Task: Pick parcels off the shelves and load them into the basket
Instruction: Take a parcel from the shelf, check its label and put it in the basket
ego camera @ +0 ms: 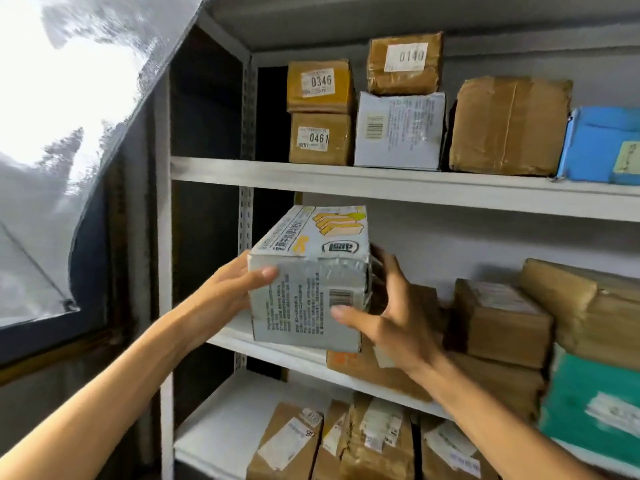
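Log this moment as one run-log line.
step: pick | item: white printed carton | at: middle shelf | left hand: gripping carton | right hand: gripping carton

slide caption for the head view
Left hand and right hand grip a white printed cardboard box by grey metal shelf

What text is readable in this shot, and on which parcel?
"0346": label on the yellow-brown cardboard box.
"0461": label on the brown cardboard box beneath it.
"0140": label on the brown taped box atop a white carton.
Blurred: other labels, print on the white printed carton in left hand and right hand.
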The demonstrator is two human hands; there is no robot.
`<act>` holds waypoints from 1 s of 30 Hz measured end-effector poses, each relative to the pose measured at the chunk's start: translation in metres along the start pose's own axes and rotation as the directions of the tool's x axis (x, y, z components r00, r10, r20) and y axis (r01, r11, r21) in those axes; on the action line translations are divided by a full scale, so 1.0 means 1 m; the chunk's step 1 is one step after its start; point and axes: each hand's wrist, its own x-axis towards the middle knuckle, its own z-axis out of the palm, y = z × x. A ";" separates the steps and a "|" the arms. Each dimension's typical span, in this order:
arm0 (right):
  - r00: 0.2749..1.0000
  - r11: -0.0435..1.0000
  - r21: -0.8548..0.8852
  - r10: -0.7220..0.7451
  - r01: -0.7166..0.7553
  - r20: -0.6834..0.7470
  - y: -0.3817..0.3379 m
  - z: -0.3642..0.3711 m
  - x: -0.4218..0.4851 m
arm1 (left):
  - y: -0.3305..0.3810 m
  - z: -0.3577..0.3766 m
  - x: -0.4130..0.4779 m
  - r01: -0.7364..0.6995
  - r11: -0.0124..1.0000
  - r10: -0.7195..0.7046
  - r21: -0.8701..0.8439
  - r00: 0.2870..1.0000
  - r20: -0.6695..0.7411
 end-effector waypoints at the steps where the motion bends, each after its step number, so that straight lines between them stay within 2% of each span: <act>1: 1.000 1.000 0.030 0.007 -0.007 -0.002 0.007 0.014 0.004 | -0.010 -0.014 -0.001 0.008 1.000 -0.008 0.007 1.000 0.017; 5: 0.996 0.994 0.088 0.073 -0.069 -0.044 0.028 0.062 0.037 | -0.045 -0.065 0.008 0.042 0.999 -0.041 0.029 0.999 -0.024; 9: 0.990 0.992 0.057 0.120 -0.116 -0.079 0.067 0.100 0.078 | -0.078 -0.108 0.030 0.090 0.996 -0.086 0.026 0.991 -0.107; 13: 0.967 0.977 0.048 0.212 -0.208 -0.138 0.118 0.127 0.106 | -0.125 -0.133 0.053 0.158 0.987 -0.152 0.039 0.980 -0.125; 21: 0.906 0.936 0.033 0.348 -0.351 -0.239 0.188 0.157 0.135 | -0.189 -0.142 0.101 0.162 0.980 -0.182 -0.119 0.966 -0.184; 30: 0.899 0.925 -0.033 0.358 -0.378 -0.252 0.219 0.171 0.144 | -0.226 -0.149 0.109 0.117 0.982 -0.146 -0.151 0.969 -0.199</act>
